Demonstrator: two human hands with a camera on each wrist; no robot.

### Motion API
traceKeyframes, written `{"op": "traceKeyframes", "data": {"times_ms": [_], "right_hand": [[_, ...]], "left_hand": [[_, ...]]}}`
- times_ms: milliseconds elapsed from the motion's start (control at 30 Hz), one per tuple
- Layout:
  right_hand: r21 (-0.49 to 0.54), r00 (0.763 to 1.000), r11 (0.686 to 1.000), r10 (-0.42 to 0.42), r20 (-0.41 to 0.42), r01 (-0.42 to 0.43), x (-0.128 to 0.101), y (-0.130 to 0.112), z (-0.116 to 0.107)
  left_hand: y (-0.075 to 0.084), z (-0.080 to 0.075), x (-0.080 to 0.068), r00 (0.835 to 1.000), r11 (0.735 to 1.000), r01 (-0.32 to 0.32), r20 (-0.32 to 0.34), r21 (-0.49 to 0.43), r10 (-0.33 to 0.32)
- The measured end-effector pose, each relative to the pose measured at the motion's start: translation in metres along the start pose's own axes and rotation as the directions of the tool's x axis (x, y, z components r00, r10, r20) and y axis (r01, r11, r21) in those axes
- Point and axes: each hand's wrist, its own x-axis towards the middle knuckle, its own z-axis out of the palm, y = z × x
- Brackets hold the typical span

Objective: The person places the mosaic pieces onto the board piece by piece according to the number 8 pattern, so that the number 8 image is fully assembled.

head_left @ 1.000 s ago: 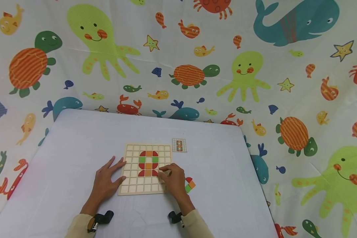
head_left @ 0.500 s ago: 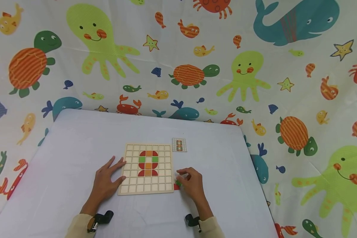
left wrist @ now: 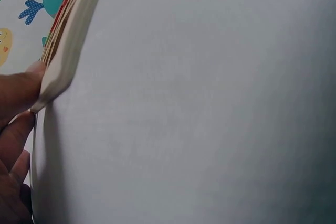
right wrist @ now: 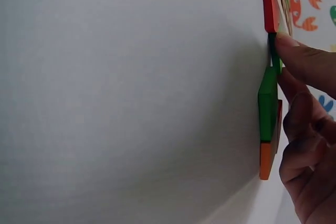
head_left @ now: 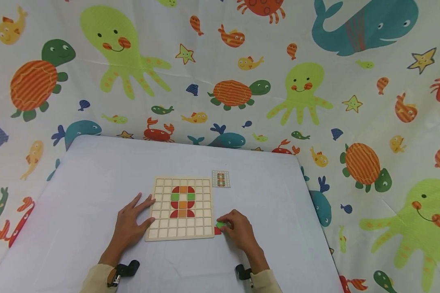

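A wooden grid board (head_left: 161, 233) lies on the table, with red, orange and green tiles (head_left: 183, 204) set in its middle columns. My left hand (head_left: 128, 224) rests along its left edge, fingers spread. In the left wrist view the thumb (left wrist: 23, 90) touches the board's corner. Just right of the board, my right hand (head_left: 240, 230) pinches a green tile (head_left: 220, 224) between thumb and fingers. A red tile (head_left: 217, 231) lies beside it, against the board's edge. The right wrist view also shows another green tile (right wrist: 268, 103) and an orange tile (right wrist: 266, 161), hidden by the hand in the head view.
A small pattern card (head_left: 221, 179) with a coloured grid lies by the board's upper right corner. White cloth (head_left: 278, 228) covers the table. Behind it hangs a curtain (head_left: 220, 49) printed with sea animals.
My right hand has left the board's lower middle and moved right to the loose tiles, where it now pinches a green one. The left hand has stayed in place.
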Motion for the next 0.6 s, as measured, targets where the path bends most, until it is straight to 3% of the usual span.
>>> {"op": "traceKeyframes", "data": {"times_ms": [367,600], "right_hand": [[-0.101,0.999,0.995,0.01,0.033,-0.006,0.006,-0.003,-0.0002],[-0.002,0.999,1.0,0.03,-0.037,-0.03,0.0041,0.0001,0.0024]], "left_hand": [[0.0012,-0.0008,-0.0006,1.0,1.0,0.005,-0.002,-0.009,-0.005],[0.0019,-0.0005,-0.0024,1.0,1.0,0.001,-0.006,-0.01,-0.001]]}}
